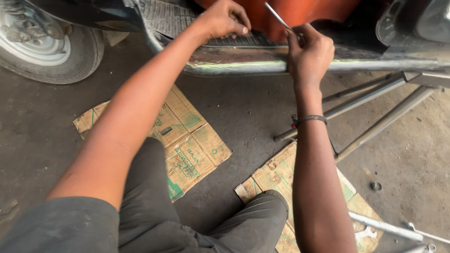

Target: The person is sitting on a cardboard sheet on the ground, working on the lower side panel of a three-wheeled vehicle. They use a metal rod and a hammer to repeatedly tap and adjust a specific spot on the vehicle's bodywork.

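Much of what we look at is cut off: the scooter [328,28] runs out of the top edge, so we see only its orange body panel, the ribbed black footboard [234,41] and the shiny metal trim strip [243,65] along its lower edge. The wheel [42,44] at ten o'clock is cropped by the left and top edges. Our left hand [225,19] rests palm down at twelve o'clock on the footboard, fingers curled over its edge; whether it grips anything beneath we cannot tell. Our right hand [308,51], just to the one o'clock side, is closed around a thin metal tool [277,17], whose bright shaft slants up and left out of the fist against the orange panel; its working end is hidden by the fingers, so we cannot say what kind of tool it is. A dark bracelet [310,119] sits on the right wrist. Our own forearms and grey-trousered knees cover much of the lower half. On the concrete floor [243,112] lie two flattened cardboard sheets: one [187,140] at eight o'clock, partly under our left leg, another [276,173] at five o'clock, mostly hidden by the right arm and knee. Metal stand bars [375,100] slant from three o'clock toward the centre. A small nut [376,186] lies at four o'clock, and a spanner [368,233] and a metal rod [384,228] show at the bottom right, partly cut off.
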